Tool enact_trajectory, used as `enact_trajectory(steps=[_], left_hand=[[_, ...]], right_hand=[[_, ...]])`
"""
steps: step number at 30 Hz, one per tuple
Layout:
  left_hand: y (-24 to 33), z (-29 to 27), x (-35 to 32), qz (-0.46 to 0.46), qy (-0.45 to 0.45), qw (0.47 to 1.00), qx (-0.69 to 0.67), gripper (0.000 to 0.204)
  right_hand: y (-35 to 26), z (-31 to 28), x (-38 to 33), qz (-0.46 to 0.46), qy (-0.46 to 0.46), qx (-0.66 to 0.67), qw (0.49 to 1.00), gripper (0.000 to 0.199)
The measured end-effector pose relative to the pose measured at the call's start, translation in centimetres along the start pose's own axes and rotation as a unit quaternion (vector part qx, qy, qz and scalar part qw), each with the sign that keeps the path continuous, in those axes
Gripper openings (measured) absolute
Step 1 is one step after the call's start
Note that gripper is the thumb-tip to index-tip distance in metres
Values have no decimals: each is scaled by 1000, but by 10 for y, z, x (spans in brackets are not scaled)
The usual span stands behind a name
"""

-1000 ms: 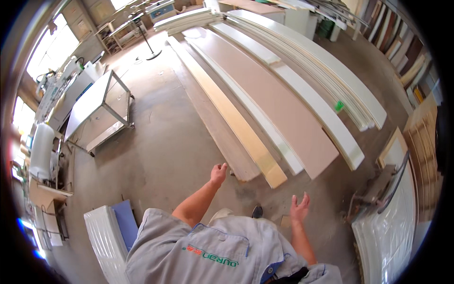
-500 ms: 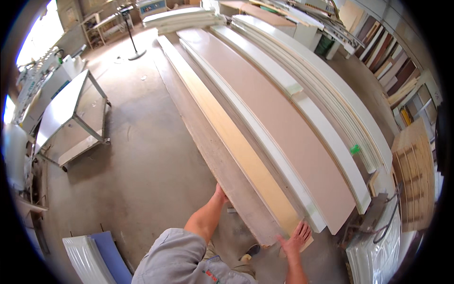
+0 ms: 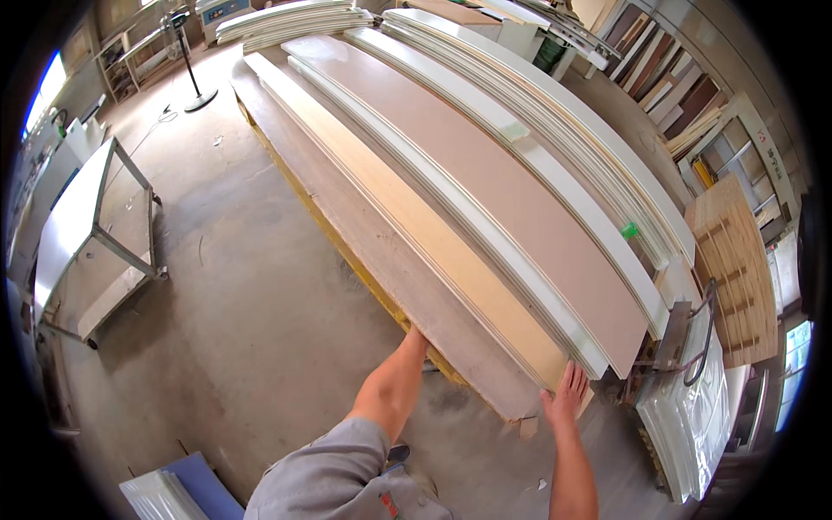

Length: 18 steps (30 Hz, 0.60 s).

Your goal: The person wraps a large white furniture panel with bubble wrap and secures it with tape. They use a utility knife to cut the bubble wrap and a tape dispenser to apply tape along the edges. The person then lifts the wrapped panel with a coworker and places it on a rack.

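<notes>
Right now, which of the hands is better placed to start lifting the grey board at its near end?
Probably the left hand: it is tucked at the grey board's side edge. The right hand rests open near the end corner.

A long grey-brown board (image 3: 381, 251) looks like matt, rough fibreboard. Beside it a pale tan panel (image 3: 433, 234) shows smooth bare wood. A broad brown sheet (image 3: 511, 182) has a matt, even face. White strips (image 3: 563, 147) look smooth and slightly glossy. The floor (image 3: 243, 286) is dull, stained concrete. A trolley (image 3: 95, 225) has a grey metal frame.
</notes>
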<state>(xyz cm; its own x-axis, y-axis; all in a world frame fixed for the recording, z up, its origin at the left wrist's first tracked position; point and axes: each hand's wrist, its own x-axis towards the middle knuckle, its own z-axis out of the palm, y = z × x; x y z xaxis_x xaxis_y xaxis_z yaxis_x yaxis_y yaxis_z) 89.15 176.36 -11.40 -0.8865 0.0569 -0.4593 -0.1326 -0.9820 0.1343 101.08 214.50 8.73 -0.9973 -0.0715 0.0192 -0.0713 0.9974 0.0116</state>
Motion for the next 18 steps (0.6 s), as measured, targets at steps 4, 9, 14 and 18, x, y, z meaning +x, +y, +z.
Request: enact_trajectory(steps=[4,9,14,18], left_hand=[[12,-6,-21,3,2,1000,19,65],[40,-23,-57,13,12,999,40,64],[82,-34,-86,23,13,998,57,63],[107,-45,-98,13,14,998,62,63]], right_hand=[[-18,0,-20,15,0,4,1000,113],[-60,-8,-52,42,-39,4,998,111],[-105,4,-88,50,-20,-1,999,115],[-142,2,-115,59,-12,-10,998,114]])
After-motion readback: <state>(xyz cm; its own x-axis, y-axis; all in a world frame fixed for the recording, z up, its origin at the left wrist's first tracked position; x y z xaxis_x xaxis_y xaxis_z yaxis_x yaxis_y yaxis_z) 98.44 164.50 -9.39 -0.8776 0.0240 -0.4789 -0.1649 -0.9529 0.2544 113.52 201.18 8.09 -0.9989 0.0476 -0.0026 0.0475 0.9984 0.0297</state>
